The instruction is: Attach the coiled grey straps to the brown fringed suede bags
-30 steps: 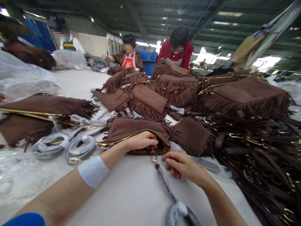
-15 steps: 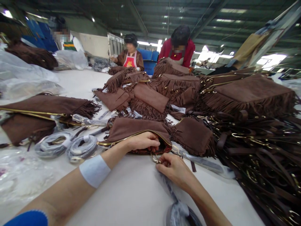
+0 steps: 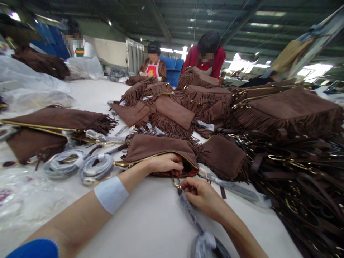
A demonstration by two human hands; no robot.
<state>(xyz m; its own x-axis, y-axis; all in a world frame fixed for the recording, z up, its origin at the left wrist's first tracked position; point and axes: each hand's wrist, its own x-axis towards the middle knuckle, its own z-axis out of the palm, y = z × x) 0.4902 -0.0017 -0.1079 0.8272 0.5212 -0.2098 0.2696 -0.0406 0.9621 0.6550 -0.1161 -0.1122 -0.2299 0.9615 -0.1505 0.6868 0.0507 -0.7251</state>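
A white table (image 3: 139, 215) is spreading under the left hand (image 3: 166, 163) and right hand (image 3: 205, 197), a brown bag (image 3: 161, 145) is gaping at the left one, whose grip I cannot tell, and a wrapped strap (image 3: 190, 214) is trailing beside the right one, which is pinching its metal clip (image 3: 177, 185).

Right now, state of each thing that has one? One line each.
Front bag: unzipped, mouth gaping
Gold clasp: at bag's near edge, latching unclear
Front strap: plastic-wrapped, lower end coiled
Left hand: at bag's mouth, grip unclear
Right hand: fingers curled by clasp, grip unclear
Left strap coils: plastic-wrapped, banded
Right strap heap: jumbled
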